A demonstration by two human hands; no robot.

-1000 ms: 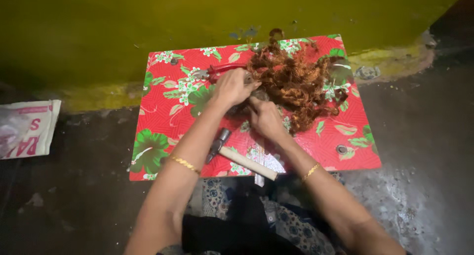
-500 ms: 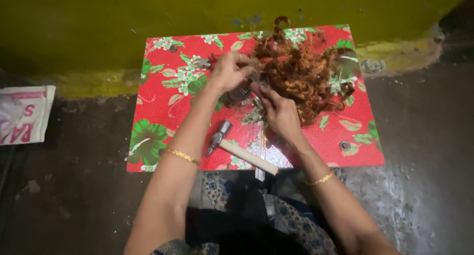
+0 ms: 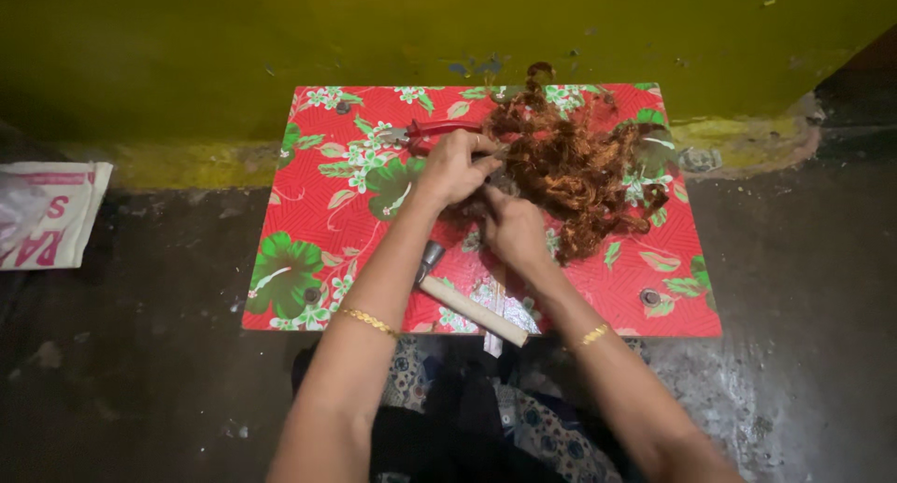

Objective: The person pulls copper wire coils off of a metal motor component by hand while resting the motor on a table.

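A person's left hand (image 3: 455, 168) and right hand (image 3: 513, 229) are both pinched closed on the near edge of a tangled heap of reddish-brown copper wire (image 3: 575, 165), which lies on a low desk covered in red floral oilcloth (image 3: 318, 231). Red-handled pliers (image 3: 432, 133) lie just behind the left hand. A wooden-handled hammer (image 3: 467, 305) rests between the forearms.

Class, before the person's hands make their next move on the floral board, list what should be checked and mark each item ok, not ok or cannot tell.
1. Left hand on the tangle of brown wire: ok, at its near edge.
2. Right hand close beside it: ok.
3. What the fingers pinch: cannot tell, hidden.
4. Hammer off the work: ok, lying under the forearms.
5. Red-handled pliers within reach: ok, just beyond the left hand.
6. Red floral board flat on the floor: ok.
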